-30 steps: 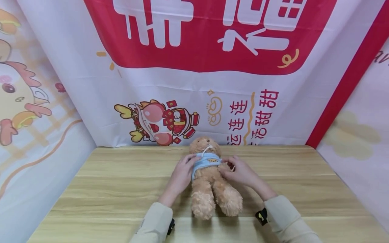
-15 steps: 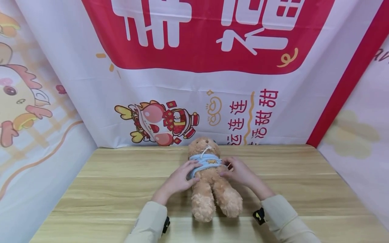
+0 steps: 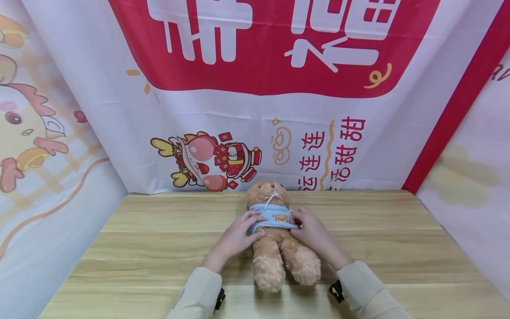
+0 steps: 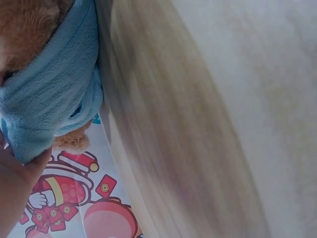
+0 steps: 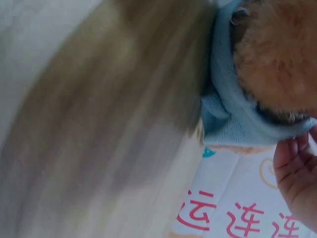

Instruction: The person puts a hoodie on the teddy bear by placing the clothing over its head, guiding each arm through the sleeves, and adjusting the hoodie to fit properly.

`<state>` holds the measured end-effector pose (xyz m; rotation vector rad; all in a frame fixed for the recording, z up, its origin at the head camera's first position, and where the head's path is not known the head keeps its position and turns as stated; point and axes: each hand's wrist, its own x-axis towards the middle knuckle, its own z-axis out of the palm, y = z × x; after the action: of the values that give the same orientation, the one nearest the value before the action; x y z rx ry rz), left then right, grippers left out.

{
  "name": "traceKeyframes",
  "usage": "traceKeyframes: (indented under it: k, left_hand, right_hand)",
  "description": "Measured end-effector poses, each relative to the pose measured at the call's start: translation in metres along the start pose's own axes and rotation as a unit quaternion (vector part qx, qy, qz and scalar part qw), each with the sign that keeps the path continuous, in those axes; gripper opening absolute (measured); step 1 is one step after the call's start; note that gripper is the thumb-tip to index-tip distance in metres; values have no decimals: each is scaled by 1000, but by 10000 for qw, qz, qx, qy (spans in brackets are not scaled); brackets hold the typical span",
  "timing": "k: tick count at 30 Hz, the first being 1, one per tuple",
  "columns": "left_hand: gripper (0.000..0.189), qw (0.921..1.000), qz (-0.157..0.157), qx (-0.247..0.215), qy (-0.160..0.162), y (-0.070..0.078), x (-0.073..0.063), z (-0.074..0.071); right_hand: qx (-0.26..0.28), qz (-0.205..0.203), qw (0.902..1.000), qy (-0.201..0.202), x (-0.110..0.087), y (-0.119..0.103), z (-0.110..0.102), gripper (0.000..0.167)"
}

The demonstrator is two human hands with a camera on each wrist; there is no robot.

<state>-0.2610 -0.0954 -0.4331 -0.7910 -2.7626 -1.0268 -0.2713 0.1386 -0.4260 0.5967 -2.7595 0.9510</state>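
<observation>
A brown teddy bear (image 3: 268,261) lies on its back on the wooden table, head towards the far edge, wearing a light blue top (image 3: 271,215) with a small dog-face print and a white cord at the neck. My left hand (image 3: 239,235) holds the top at the bear's left-of-view side, thumb by the hem. On the other side my right hand (image 3: 312,232) pinches the hem, which the right wrist view shows stretched away from the fur. In the left wrist view the blue cloth (image 4: 54,84) covers part of my left fingertips.
The wooden table (image 3: 159,248) has its far edge against a white and red printed cloth backdrop (image 3: 259,106). More printed cloth hangs at the left and right sides. Black straps (image 3: 337,291) sit at both wrists, below pale sleeves.
The top's hem has come down over the bear's belly, and the dog print shows more fully. My left hand shifted slightly towards the hem; my right fingers have closed on the hem.
</observation>
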Motion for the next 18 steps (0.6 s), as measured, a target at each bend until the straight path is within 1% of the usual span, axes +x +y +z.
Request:
traceKeyframes:
  k: [2, 5, 7, 9, 11, 12, 16, 18]
  left_hand:
    - [37, 9999, 2, 69, 142, 1, -1, 0]
    - [30, 9985, 55, 294, 452, 1, -3, 1]
    - [24, 9959, 147, 512, 728, 2, -4, 3]
    - [19, 9912, 265, 798, 1022, 4, -5, 5]
    - [15, 9857, 385, 1015, 1288, 5, -5, 6]
    - [14, 9841, 389, 1076, 1362, 6, -4, 7]
    - [19, 9776, 271, 1263, 1660, 9, -3, 8]
    - [21, 9759, 238, 1311, 1727, 9, -3, 8]
  right_hand:
    - [131, -199, 9997, 88, -1, -1, -2, 20]
    - [264, -660, 9973, 198, -2, -2, -7, 20]
    - [292, -928, 9950, 228, -3, -2, -8, 20]
    - [226, -1124, 9931, 240, -3, -3, -8, 18]
    - [48, -1133, 9933, 206, -3, -5, -6, 17]
    - [-29, -1095, 9938, 173, -2, -6, -5, 17]
    - [-355, -739, 9966, 108, -1, -11, -2, 18]
    - [-401, -631, 9971, 158, 0, -13, -1, 16]
